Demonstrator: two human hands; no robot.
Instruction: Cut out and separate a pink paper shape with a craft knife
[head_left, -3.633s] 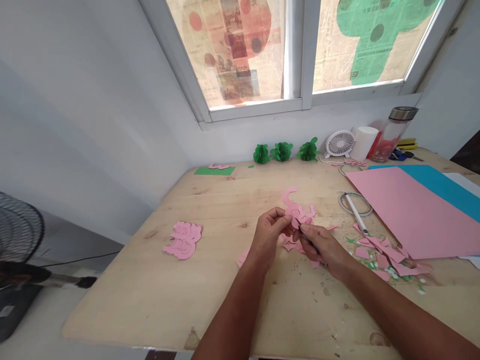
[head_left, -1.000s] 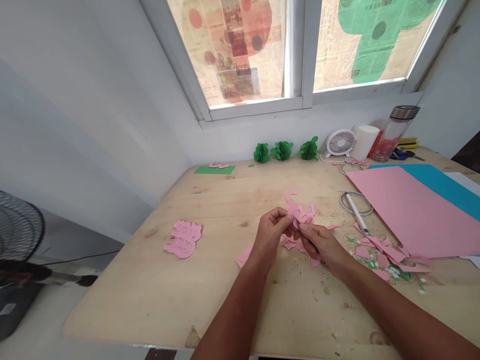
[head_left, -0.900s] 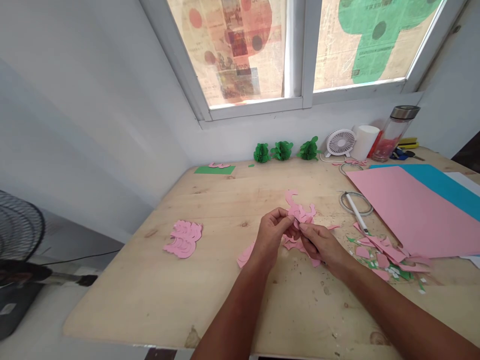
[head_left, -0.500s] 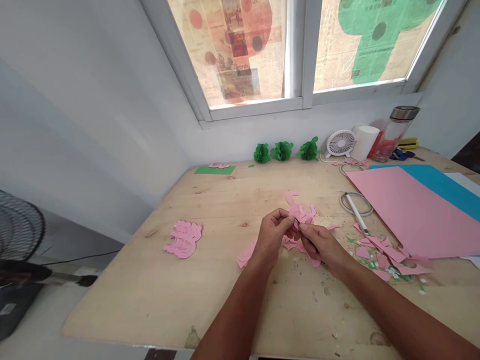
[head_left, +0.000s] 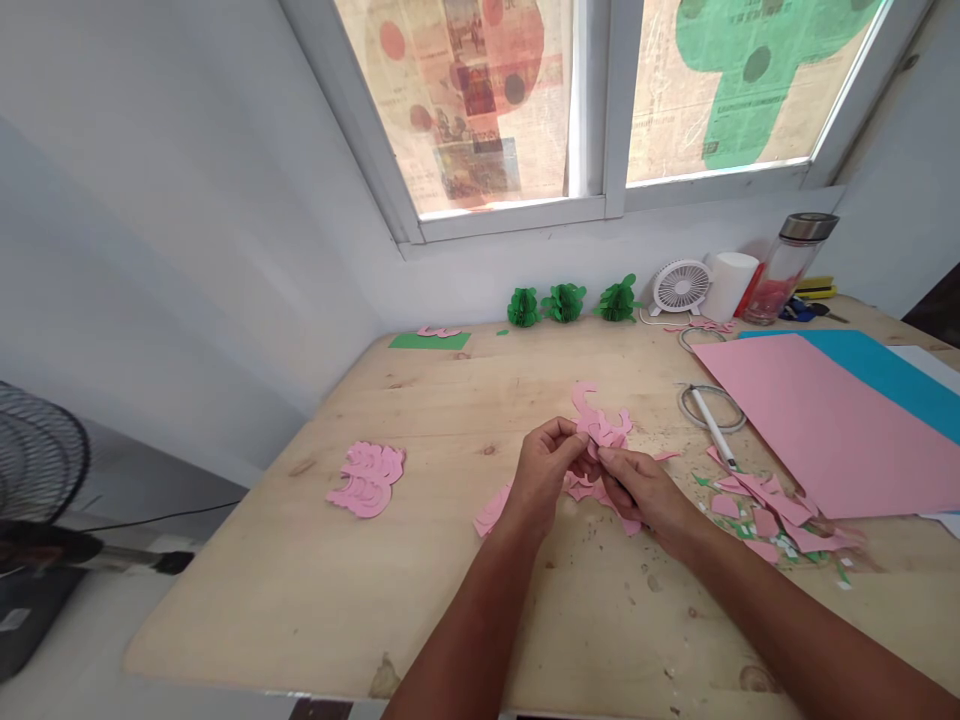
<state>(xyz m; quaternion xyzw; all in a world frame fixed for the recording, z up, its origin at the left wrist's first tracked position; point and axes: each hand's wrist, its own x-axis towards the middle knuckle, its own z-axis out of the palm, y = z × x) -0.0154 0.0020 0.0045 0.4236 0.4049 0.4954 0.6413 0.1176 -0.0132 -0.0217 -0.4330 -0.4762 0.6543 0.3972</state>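
Observation:
My left hand (head_left: 551, 462) is closed, pinching a curly pink paper cutout (head_left: 589, 405) between thumb and fingertips just above the table. Close against it, my right hand (head_left: 651, 492) is closed around a slim dark tool, mostly covered by the fingers, so its exact kind is unclear. The tool's tip meets the paper between both hands. Beneath the wrists lie more pink cut pieces (head_left: 491, 512), partly hidden by my left arm. Off to the left, a layered stack of pink scalloped cutouts (head_left: 367, 480) rests on the wood.
Pink and green scraps (head_left: 780, 510) litter the right side, near a white pen (head_left: 712, 427) and a large pink sheet (head_left: 832, 425). Along the wall stand green paper figures (head_left: 564, 302), a small white fan (head_left: 681, 288) and a glass bottle (head_left: 791, 270). A green strip (head_left: 429, 342) lies far left.
Both hands stay nearly in place on the pink cutout. Only a very slight shift of the fingers shows.

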